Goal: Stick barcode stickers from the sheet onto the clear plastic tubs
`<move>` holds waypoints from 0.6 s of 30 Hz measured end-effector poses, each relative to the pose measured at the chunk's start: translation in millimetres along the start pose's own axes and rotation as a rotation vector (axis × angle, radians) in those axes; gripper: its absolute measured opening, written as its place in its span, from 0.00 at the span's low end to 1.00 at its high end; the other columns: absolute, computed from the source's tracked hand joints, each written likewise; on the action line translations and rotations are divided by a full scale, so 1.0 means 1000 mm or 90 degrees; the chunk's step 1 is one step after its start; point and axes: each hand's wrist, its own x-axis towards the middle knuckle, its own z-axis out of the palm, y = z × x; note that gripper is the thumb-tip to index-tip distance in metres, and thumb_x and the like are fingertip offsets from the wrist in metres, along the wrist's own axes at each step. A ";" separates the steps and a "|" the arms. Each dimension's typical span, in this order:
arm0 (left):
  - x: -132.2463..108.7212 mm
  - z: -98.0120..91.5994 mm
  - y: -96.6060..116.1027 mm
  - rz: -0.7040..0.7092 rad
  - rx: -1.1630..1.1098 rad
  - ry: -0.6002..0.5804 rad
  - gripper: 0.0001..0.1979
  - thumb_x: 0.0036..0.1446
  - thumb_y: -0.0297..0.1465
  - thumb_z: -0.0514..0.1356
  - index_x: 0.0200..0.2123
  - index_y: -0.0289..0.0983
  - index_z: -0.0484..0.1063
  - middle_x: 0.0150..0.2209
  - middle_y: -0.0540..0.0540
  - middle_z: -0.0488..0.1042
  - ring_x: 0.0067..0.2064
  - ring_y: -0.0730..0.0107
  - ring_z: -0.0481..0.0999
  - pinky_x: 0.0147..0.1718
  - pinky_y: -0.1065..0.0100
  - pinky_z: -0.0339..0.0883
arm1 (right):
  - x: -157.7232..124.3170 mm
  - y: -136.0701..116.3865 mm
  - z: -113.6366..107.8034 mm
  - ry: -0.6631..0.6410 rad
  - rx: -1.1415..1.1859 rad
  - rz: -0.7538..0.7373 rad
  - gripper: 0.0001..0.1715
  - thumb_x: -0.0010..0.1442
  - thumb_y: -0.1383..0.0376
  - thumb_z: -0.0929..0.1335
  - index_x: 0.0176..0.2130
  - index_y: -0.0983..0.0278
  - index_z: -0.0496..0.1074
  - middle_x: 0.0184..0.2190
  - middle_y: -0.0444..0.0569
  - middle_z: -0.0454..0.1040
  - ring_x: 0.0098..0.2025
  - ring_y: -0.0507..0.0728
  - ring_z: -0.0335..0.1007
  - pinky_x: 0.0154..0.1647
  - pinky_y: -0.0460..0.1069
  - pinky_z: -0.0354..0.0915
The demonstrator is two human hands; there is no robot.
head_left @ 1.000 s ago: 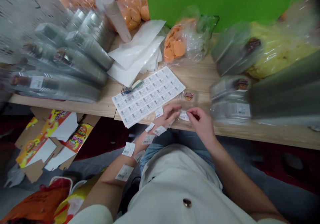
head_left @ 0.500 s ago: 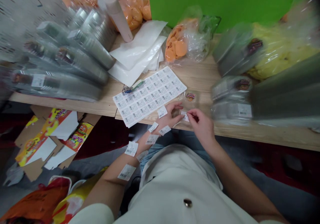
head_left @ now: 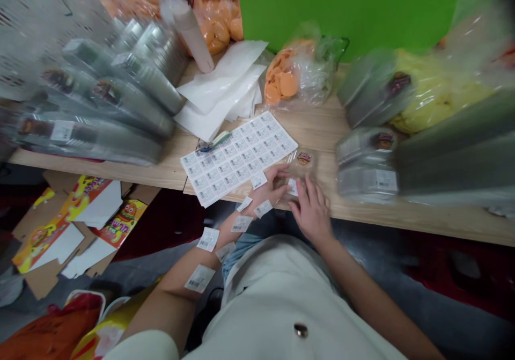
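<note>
Head view. L hand [head_left: 270, 184]: open, fingers extended, tips at edge of clear plastic pouch [head_left: 300, 175]; no pinch seen. R hand [head_left: 311, 212]: open, fingers splayed and resting on pouch; no pinch seen. Small white barcode label [head_left: 293, 187] sits on pouch btwn the hands, partly masked by L fingers; cannot tell if adhered. Pouch lies flat near front edge of wood table [head_left: 322, 129], w/ printed cartoon sticker [head_left: 304, 159] visible at far end.

L forearm [head_left: 173, 301] carries multiple stuck barcode labels [head_left: 208, 239], more at wrist. Barcode label sheet [head_left: 237, 159] lies on table just left of pouch, rows mostly filled; pen [head_left: 212, 142] at its far-left corner. White sheets [head_left: 217, 94] beyond it. Orange chips in clear bag [head_left: 281, 83] further back, w/ white tube [head_left: 189, 32] at rear left. Stacks of sealed clear packs, blurred, at L [head_left: 92, 102] and R [head_left: 368, 161]. Yellow bag [head_left: 438, 94] at far R. Green wall [head_left: 354, 11] behind. Below table: flat printed cardboard cartons [head_left: 68, 228], orange bag [head_left: 52, 328] on floor. Cream jacket w/ button [head_left: 300, 330] at bottom.
</note>
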 end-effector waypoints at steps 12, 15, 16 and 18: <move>-0.007 -0.032 0.051 -0.197 -0.265 -0.078 0.24 0.51 0.42 0.60 0.49 0.37 0.67 0.44 0.41 0.74 0.46 0.57 0.73 0.45 0.56 0.67 | 0.015 0.002 -0.016 0.119 0.233 0.023 0.46 0.53 0.55 0.67 0.63 0.62 0.44 0.52 0.57 0.66 0.51 0.63 0.63 0.47 0.59 0.64; -0.007 -0.029 0.060 -0.202 -0.321 -0.162 0.24 0.52 0.42 0.60 0.49 0.35 0.68 0.39 0.40 0.76 0.45 0.56 0.74 0.42 0.57 0.68 | 0.020 -0.004 -0.034 0.087 0.165 -0.052 0.41 0.52 0.55 0.67 0.61 0.62 0.52 0.50 0.56 0.66 0.50 0.62 0.63 0.50 0.58 0.63; -0.006 -0.027 0.062 -0.188 -0.320 -0.164 0.24 0.52 0.43 0.60 0.49 0.35 0.69 0.38 0.40 0.76 0.45 0.56 0.74 0.43 0.57 0.68 | 0.021 -0.003 -0.044 0.078 0.132 -0.078 0.38 0.53 0.55 0.67 0.60 0.61 0.54 0.49 0.56 0.67 0.50 0.62 0.63 0.51 0.58 0.62; -0.003 -0.023 0.064 -0.155 -0.314 -0.172 0.23 0.53 0.42 0.59 0.49 0.35 0.69 0.39 0.40 0.76 0.47 0.55 0.73 0.44 0.57 0.68 | 0.023 0.010 -0.072 0.074 0.067 -0.115 0.36 0.54 0.56 0.66 0.59 0.61 0.55 0.50 0.55 0.67 0.51 0.62 0.62 0.53 0.58 0.60</move>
